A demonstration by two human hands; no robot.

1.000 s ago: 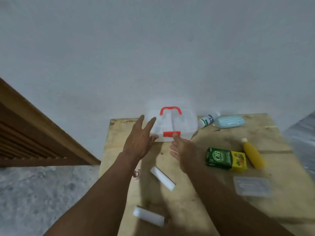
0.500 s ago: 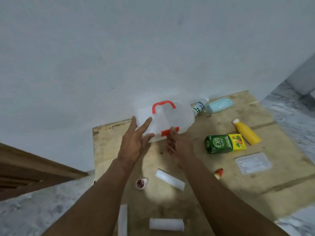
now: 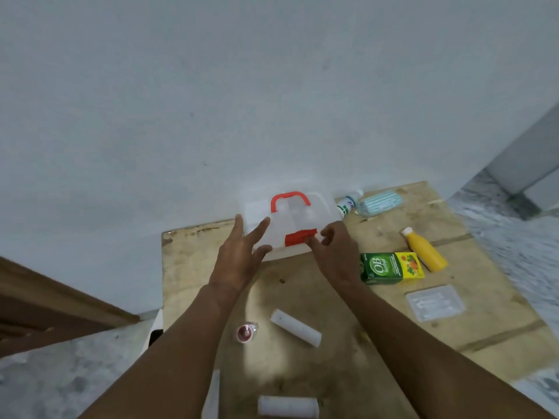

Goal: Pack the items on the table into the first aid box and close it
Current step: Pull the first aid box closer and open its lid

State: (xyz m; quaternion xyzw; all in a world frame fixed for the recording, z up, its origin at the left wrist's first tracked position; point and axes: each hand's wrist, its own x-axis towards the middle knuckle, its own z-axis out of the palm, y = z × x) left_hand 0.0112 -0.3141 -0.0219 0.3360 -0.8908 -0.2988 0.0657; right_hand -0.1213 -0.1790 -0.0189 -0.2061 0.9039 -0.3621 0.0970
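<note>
The left hand [image 3: 242,255] covers the near left corner of the first aid box [image 3: 302,213], whose pale far edge melts into the wall [image 3: 272,101]. The right hand [image 3: 335,252] hides the right end of the red latch [image 3: 298,238]; whether its fingers pinch the latch or only touch it cannot be told. A white strip [image 3: 213,394] is cut off by the bottom edge and lies partly behind the left forearm [image 3: 181,343]. The print on the small bottle [image 3: 348,204] is too small to read. The contents of the blister pack [image 3: 435,302] are blurred.
</note>
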